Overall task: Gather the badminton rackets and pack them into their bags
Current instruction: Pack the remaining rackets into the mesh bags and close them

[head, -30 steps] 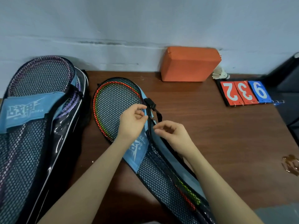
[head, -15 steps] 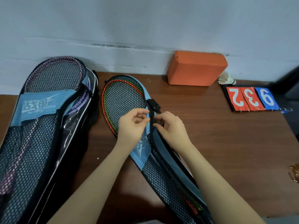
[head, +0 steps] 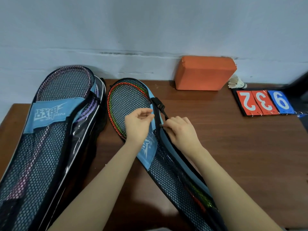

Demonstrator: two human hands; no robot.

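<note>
Two mesh racket bags with blue bands lie on the brown table (head: 233, 155). The left bag (head: 50, 147) holds a purple racket (head: 41, 135). The middle bag (head: 166, 172) holds a red and green racket (head: 126, 104) and runs diagonally toward the lower right. My left hand (head: 138, 125) pinches the bag's blue edge beside the zipper. My right hand (head: 180, 130) pinches the small zipper pull (head: 161, 125) on the bag's right side, just below the black strap buckle (head: 158, 104).
An orange foam block (head: 205, 72) stands against the wall at the back. A white shuttlecock (head: 236, 82) lies right of it, with a flip scoreboard (head: 263, 102) showing 2, 3, 9 nearby. A dark object sits at the far right edge.
My right hand has slid up along the zipper line toward the buckle and closed in on my left hand. The view has shifted a little; the bags have stayed put.
</note>
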